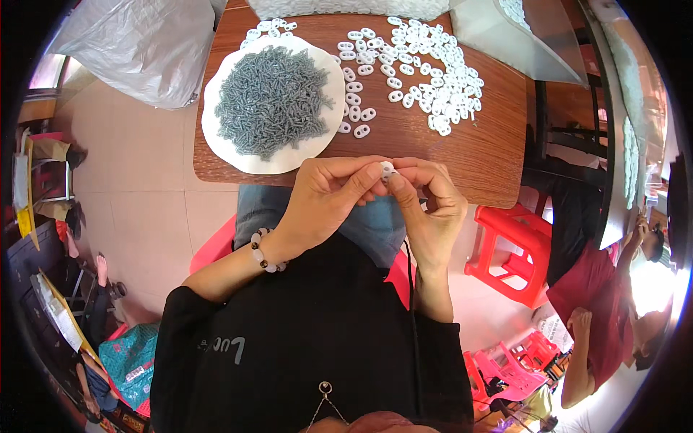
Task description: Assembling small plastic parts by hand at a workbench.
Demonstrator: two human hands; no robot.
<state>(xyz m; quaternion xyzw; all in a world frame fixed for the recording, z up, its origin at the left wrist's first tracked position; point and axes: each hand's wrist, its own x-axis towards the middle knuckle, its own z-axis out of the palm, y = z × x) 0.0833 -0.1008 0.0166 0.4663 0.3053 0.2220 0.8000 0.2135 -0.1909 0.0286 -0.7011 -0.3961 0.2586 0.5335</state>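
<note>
A small white oval piece with two holes is pinched between the fingertips of both my hands, just over the table's near edge. My left hand grips its left side with thumb and forefinger. On the other side, the thumb and fingers of my right hand close on it. Whether anything else sits in the fingers is too small to tell. Beyond my left hand stands a white scalloped plate heaped with small grey, ribbed, rod-like pieces. Many loose white two-hole pieces lie scattered past my right hand.
The brown wooden table carries a white container at the back and a whitish tray at back right. A plastic bag is at far left. A red stool stands to the right; other people sit on both sides.
</note>
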